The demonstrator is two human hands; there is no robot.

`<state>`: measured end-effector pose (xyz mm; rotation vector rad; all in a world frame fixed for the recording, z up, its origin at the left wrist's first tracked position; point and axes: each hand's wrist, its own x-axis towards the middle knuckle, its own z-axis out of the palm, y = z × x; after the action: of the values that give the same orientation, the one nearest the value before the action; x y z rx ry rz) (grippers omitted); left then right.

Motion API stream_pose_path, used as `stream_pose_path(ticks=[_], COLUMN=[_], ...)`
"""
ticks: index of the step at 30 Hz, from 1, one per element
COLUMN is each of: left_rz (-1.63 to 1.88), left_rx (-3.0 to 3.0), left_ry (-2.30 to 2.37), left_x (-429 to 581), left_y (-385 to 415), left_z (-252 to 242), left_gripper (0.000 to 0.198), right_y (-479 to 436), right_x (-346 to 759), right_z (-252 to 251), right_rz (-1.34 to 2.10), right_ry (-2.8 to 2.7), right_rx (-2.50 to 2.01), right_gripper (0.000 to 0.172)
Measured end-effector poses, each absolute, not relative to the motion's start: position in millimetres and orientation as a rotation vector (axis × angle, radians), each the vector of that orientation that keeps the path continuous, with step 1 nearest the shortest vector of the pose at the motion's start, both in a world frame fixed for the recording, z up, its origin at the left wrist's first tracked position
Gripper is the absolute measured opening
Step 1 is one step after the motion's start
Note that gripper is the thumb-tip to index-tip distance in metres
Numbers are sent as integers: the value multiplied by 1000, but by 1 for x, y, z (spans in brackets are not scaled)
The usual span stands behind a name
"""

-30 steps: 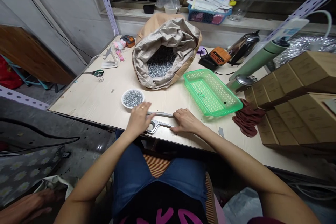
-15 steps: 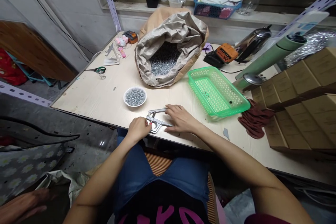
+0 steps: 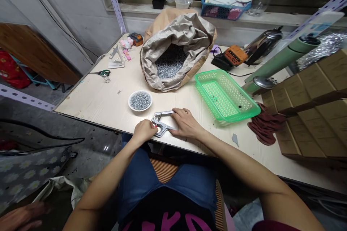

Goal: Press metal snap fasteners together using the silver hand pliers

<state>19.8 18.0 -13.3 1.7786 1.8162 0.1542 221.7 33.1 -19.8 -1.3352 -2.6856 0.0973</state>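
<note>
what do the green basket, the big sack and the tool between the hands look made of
The green basket looks like moulded plastic: glossy, slightly translucent, with a punched lattice. The sack looks like heavy paper, matt and deeply creased, with a tan layer behind. The hand tool seems to be bare metal, probably steel, from its bright sheen; the exact alloy can't be told.
</note>
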Motion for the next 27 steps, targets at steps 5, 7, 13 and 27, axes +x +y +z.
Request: stream_pose_path(ticks=[5,7,13,27], left_rz=[197,211,278,512], left_rx=[1914,1977,1859,1371], left_ry=[1869,1852,1637,1204], left_x=[24,25,21,-19], left_y=[9,9,24,37], left_z=[-17,-17,-21,-3], left_gripper=[15,16,12,15], right_y=[31,32,42,58], right_x=[223,225,237,255], right_z=[-27,-28,-22,-8], right_rz=[26,40,179,103], right_ry=[-2608,-2605,-2756,-2845], right_rx=[-1302,-1300,-1238,-904], right_gripper=[72,74,66,38])
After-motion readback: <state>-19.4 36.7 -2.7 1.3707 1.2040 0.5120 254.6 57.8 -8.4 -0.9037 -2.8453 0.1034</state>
